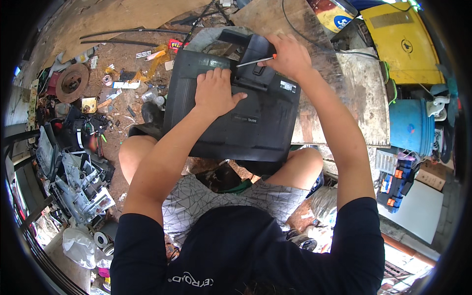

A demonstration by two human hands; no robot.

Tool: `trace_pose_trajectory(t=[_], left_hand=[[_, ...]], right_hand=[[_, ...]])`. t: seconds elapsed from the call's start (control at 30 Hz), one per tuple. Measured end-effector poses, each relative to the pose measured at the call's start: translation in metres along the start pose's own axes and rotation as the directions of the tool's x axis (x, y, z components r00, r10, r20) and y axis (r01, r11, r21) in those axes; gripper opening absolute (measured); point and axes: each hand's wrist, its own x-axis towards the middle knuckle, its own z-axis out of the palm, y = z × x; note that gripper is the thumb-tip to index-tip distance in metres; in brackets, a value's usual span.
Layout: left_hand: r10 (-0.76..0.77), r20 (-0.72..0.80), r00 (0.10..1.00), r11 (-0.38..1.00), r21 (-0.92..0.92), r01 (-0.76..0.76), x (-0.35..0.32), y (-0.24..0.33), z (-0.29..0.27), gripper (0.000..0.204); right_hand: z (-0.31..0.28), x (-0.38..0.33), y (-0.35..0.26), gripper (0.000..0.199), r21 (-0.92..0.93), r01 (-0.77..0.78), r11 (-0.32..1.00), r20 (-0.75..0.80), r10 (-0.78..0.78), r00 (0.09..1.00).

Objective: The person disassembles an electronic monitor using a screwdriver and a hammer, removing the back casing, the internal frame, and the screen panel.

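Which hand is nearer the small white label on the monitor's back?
Right. The right hand, gripping a thin tool, is just above the label in view; the left hand rests on the monitor, farther off to the label's left.

The brown floor at your left carries a rusty disc, a red packet and heaped scrap; a black cable crosses the wooden board at your right.

We see a dark navy T-shirt — short sleeves, white lettering on it — and, just beyond the shirt, pale shorts patterned with thin, dark, angular lines.
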Motion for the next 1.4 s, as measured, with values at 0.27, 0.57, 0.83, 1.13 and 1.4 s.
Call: trace_pose_trajectory(t=[0.27, 0.57, 0.83, 1.13, 1.4], left_hand=[[0.054, -0.105, 0.993, 0.999, 0.010, -0.054, -0.005, 0.001, 0.004, 0.075], [0.096, -0.166, 0.981, 0.995, -0.015, -0.100, -0.006, -0.003, 0.005, 0.079], [0.093, -0.142, 0.986, 0.995, 0.038, -0.088, -0.007, 0.009, 0.006, 0.079], [0.084, -0.076, 0.994, 0.996, 0.011, -0.083, -0.005, 0.013, 0.011, 0.078], [0.210, -0.020, 0.978, 0.967, -0.144, -0.211, 0.041, -0.022, 0.022, 0.085]], right_hand=[[-0.003, -0.019, 0.001, 0.068, 0.035, 0.064, 0.997, -0.130, -0.059, 0.990], [-0.012, 0.011, 0.010, 0.063, 0.078, 0.066, 0.995, 0.092, -0.073, 0.993], [0.004, -0.032, 0.001, 0.064, 0.080, 0.035, 0.996, -0.201, -0.019, 0.979], [0.023, -0.041, 0.051, 0.056, 0.121, 0.015, 0.993, -0.478, 0.045, 0.877], [0.123, -0.177, 0.090, 0.059, 0.900, -0.391, -0.191, 0.327, 0.890, 0.317]])
